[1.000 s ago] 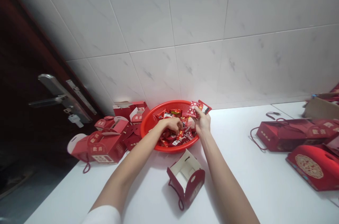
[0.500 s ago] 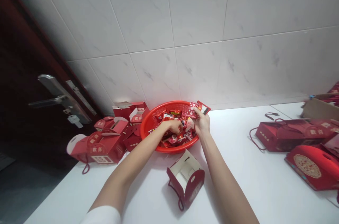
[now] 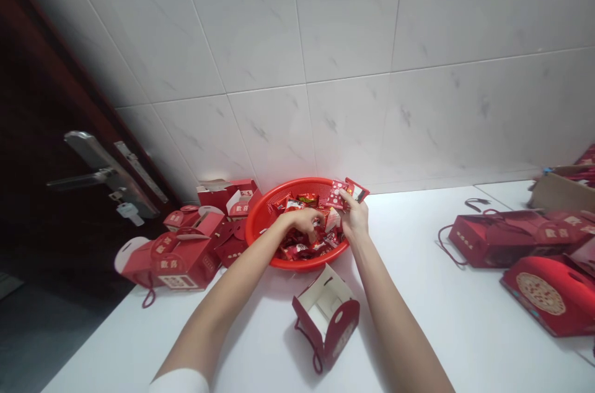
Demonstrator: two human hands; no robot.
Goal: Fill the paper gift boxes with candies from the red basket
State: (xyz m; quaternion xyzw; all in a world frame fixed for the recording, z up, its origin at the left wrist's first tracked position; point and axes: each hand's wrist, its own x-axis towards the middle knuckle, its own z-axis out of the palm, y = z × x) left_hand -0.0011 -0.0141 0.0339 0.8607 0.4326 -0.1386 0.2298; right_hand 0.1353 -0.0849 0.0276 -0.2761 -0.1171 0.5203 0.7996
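A red plastic basket point(image 3: 260, 256) holds many small wrapped candies point(image 3: 297, 250), mostly red, and stands against the wall. Inside it, my left hand point(image 3: 304, 220) has its fingers curled round a wrapped candy point(image 3: 318, 223), partly hidden by the fingers. My right hand point(image 3: 354, 214) is over the basket's right rim, closed on red snack packets point(image 3: 336, 193), one with white dots. Close in front of the basket stands an opened dark red gift box point(image 3: 341, 334) with a cord handle; its pale inside shows and no candy is seen in it.
Several red gift boxes point(image 3: 186, 260) crowd the white table's left side by a dark door with keys point(image 3: 130, 213) in its lock. More red boxes point(image 3: 493, 241) lie at the right, near a cardboard carton point(image 3: 562, 190) and a short black cable point(image 3: 476, 203). A tiled wall rises behind.
My left hand has shifted slightly to the right among the candies, and its fingers have curled further round one. My right hand still holds the packets in nearly the same place.
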